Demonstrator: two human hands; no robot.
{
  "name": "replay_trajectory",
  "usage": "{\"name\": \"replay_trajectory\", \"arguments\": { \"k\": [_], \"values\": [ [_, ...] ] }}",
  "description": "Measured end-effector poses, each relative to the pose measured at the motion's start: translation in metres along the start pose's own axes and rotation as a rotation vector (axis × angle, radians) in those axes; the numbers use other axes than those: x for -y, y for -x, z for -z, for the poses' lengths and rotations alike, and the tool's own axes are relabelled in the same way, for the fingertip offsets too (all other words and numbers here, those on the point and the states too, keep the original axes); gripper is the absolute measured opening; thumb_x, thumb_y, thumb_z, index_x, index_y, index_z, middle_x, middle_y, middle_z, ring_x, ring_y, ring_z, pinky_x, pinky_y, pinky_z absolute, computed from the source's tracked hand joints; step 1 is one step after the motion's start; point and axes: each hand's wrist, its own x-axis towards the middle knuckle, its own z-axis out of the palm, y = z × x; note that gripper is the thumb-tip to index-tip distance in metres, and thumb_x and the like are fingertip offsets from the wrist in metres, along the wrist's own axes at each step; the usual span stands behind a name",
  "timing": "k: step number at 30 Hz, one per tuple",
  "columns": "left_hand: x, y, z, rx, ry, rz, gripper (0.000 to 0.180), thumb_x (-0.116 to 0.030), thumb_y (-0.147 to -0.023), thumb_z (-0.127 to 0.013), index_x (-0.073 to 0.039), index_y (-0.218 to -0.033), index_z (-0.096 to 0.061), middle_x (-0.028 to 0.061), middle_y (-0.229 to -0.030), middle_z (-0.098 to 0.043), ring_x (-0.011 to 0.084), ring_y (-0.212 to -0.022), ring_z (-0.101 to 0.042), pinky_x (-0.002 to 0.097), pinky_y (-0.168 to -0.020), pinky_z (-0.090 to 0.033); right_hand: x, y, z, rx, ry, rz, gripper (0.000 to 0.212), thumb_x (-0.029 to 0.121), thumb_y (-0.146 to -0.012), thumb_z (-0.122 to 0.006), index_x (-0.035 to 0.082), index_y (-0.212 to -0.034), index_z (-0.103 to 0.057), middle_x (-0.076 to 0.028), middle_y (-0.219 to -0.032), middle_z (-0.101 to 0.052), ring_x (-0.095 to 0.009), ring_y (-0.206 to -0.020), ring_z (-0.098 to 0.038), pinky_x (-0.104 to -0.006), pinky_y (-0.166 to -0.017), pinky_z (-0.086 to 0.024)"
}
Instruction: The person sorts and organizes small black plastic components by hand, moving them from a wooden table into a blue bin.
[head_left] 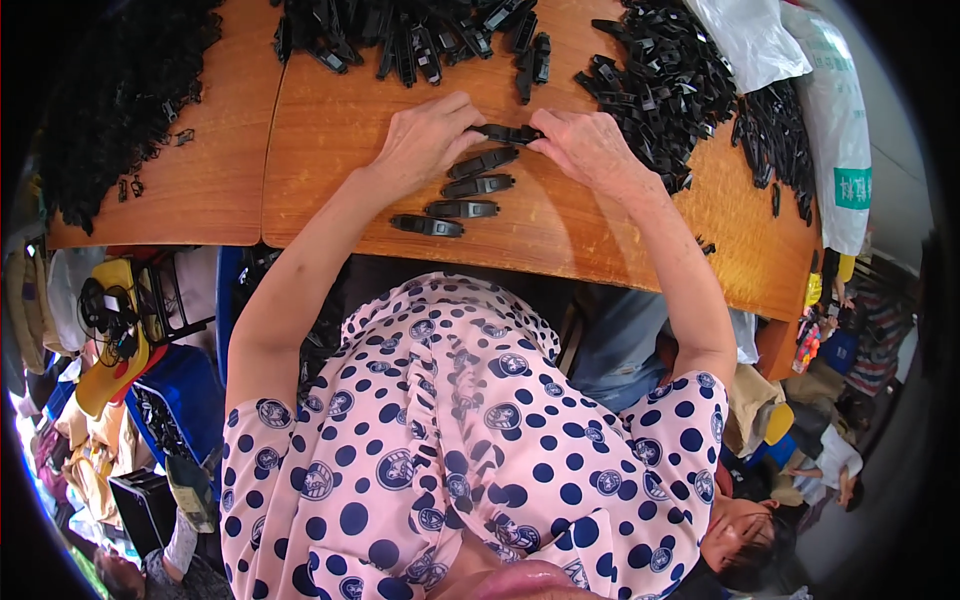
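My left hand [428,137] and my right hand [590,148] meet above the wooden table, fingers closed on opposite ends of one slim black plastic part [508,133]. It lies roughly level between my fingertips, which hide its ends. Just below it, several more long black plastic parts [478,186] of similar shape lie in a slanting row toward the table's near edge. A pile of black parts [430,45] sits beyond my hands, and another heap of black pieces [668,85] spreads to the right of my right hand.
A large mound of small black pieces [130,90] covers the left of the table [340,130]. White plastic bags [835,130] stand at the right edge. A blue crate [185,400] is down at the left. Other people [738,535] are nearby at the lower right.
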Motion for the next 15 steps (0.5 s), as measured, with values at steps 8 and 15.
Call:
{"name": "replay_trajectory", "arguments": {
  "k": [8,15],
  "values": [
    [0.014,-0.004,-0.009,-0.041,0.084,-0.052,0.019,-0.016,-0.089,-0.068,-0.005,-0.104,-0.065,0.0091,-0.095,-0.060,0.0321,-0.087,-0.063,0.0395,-0.068,-0.050,0.004,-0.019,-0.014,0.029,-0.119,-0.040,0.025,0.023,-0.089,-0.070,0.004,-0.099,-0.056,-0.016,-0.077,-0.066,-0.040,-0.080,-0.066,-0.0471,-0.065,-0.053],
    [0.005,0.013,0.008,-0.114,0.146,0.044,0.017,-0.017,-0.093,-0.067,-0.004,-0.104,-0.064,0.0062,-0.096,-0.062,0.0261,-0.083,-0.064,0.0366,-0.070,-0.050,-0.001,-0.022,-0.014,0.105,-0.163,-0.136,0.030,0.032,-0.090,-0.068,0.008,-0.107,-0.063,-0.017,-0.094,-0.068,-0.037,-0.087,-0.066,-0.0464,-0.074,-0.052]
  ]
}}
